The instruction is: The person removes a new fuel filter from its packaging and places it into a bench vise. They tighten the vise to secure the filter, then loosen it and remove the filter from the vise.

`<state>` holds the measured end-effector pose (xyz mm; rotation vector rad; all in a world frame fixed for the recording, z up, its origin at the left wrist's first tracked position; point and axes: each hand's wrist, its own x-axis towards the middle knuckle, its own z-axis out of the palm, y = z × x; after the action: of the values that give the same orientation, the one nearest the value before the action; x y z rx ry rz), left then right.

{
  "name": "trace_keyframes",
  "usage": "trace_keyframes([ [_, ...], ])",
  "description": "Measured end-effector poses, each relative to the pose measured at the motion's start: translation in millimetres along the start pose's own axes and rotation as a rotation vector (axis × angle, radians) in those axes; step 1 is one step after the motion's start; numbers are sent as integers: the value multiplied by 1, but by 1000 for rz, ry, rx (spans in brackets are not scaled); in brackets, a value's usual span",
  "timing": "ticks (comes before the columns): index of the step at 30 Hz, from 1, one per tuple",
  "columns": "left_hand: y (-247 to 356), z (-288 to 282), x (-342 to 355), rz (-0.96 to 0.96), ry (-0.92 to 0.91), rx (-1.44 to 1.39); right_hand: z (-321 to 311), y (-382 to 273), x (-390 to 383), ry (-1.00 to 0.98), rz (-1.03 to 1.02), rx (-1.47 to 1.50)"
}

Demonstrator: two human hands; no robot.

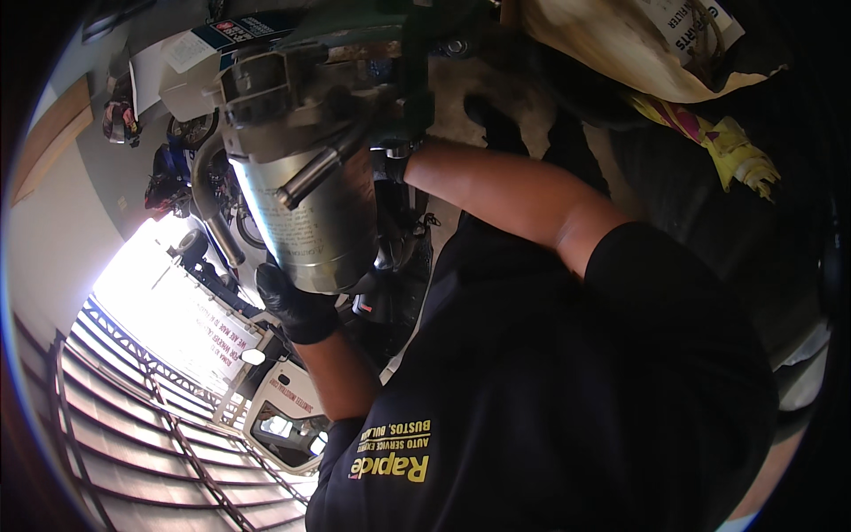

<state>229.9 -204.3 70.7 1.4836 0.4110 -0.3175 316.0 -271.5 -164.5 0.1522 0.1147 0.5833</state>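
A silver metal canister (310, 235) with printed text hangs from a bolted housing (257, 89) just in front of my head, with a metal tube (310, 177) across it and a bent pipe (217, 217) on its left. My black-gloved left hand (288, 297) is at the canister's lower left, fingers curled, partly behind it; what they grip is hidden. My right arm reaches in from the right to behind the canister, where my right hand (394, 164) shows only at the dark cuff, its fingers hidden.
A paper bag (603, 49) with a boxed part lies at the upper right, beside a yellow cloth (727, 155). Motorbikes (177, 182) stand at the left, near a white wall (62, 222). A white truck cab (284, 403) stands beyond, under a metal-framed roof (124, 408).
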Motion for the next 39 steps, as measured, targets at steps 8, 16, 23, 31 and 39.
trace_keyframes([
  [8, 24, 4, 9, 43, -48, 508, -6, -34, -26, -109, 190, -218],
  [16, 39, 32, 17, -161, -169, 289, -38, -116, -113, -50, 334, -749],
  [23, 38, 64, 19, -131, -177, 355, 27, -145, -173, -65, 165, -1425],
  [31, 59, 38, 14, -183, -77, 677, 150, -108, -183, -51, 4, -1114],
  [39, 62, 16, 35, -292, -419, 114, 201, -64, -148, 141, -275, -708],
])
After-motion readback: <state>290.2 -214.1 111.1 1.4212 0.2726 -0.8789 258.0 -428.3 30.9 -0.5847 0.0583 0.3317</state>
